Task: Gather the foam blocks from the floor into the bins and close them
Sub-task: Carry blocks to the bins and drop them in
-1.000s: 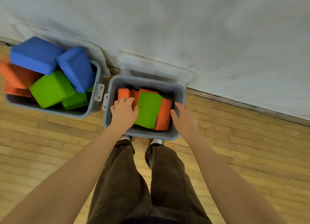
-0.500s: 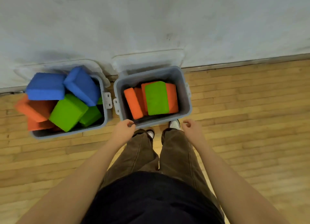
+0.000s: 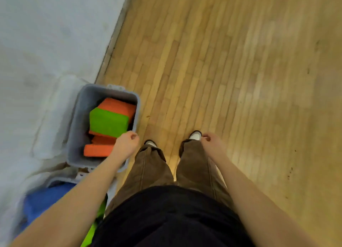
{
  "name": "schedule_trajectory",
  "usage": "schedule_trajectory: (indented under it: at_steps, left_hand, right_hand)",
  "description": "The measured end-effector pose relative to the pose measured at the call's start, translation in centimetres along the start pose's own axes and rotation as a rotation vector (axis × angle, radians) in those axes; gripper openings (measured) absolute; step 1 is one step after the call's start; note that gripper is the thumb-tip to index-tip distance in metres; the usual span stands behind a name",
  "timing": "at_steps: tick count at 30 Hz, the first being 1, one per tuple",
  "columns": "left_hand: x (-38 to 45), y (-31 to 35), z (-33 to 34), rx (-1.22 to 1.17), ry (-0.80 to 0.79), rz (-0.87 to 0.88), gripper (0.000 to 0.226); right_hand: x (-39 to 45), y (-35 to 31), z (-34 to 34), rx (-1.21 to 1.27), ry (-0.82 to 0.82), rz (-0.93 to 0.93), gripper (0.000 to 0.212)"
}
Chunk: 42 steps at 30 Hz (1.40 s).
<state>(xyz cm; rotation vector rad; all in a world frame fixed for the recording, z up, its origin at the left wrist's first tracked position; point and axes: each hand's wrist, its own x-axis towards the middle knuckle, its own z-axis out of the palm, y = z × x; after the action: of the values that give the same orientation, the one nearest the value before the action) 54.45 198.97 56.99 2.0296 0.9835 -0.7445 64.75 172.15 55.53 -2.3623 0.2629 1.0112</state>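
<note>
Both hands have come off the bin rim since the earlier frames, and the view has swung right: wall and bins now sit at the left, open floor fills the rest.

Left hand hangs above the near right corner of the grey bin, fingers loosely curled inward, nothing between them. Cannot tell whether it touches the rim. Right hand hangs over the right shoe, fingers likewise loosely curled and holding nothing.

Grey bin stands against the white wall, uncovered. Its translucent lid leans behind it against the wall. Inside: a green foam block lies on top of orange foam blocks; another orange block lies at the near end of the bin.

Second bin shows at lower left, mostly hidden by the left forearm. A blue foam block sits in it, and a strip of a second green block shows beside the person's dark top. Picture blurred there.

Person stands on the wooden floor in brown trousers, feet just right of the grey bin. Left shoe near the bin's corner.
</note>
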Motion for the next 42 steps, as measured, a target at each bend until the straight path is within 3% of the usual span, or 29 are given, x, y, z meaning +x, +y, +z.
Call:
schedule_trajectory:
  at_steps: [9,14,21,25,29,36,42]
  left_hand:
    - [-1.2,25.1,12.9,0.493,-0.299,0.518,0.036]
    - [-4.3,35.7,23.5,0.632,-0.38,0.683,0.037]
    - [-5.6,44.5,31.7,0.673,-0.421,0.721,0.033]
    - [-3.1,47.7,32.9,0.627,-0.373,0.617,0.026]
    - [-0.3,51.8,33.8,0.57,-0.316,0.498,0.033]
    - [4.7,70.4,39.3,0.584,-0.303,0.549,0.036]
    - [4.7,87.5,48.3,0.714,-0.407,0.733,0.035]
  right_hand:
    - [-4.8,16.9,-7.5,0.539,0.318,0.455,0.033]
    - [-4.3,24.2,-14.0,0.688,0.457,0.548,0.03]
    - [-1.1,30.7,-24.7,0.735,0.563,0.498,0.033]
    - [3.4,32.1,-31.4,0.685,0.536,0.448,0.031]
    - [8.5,33.2,-37.2,0.677,0.527,0.431,0.029]
    - [18.7,34.5,-51.2,0.738,0.507,0.433,0.03]
    - [22.5,38.9,-60.9,0.897,0.618,0.537,0.028]
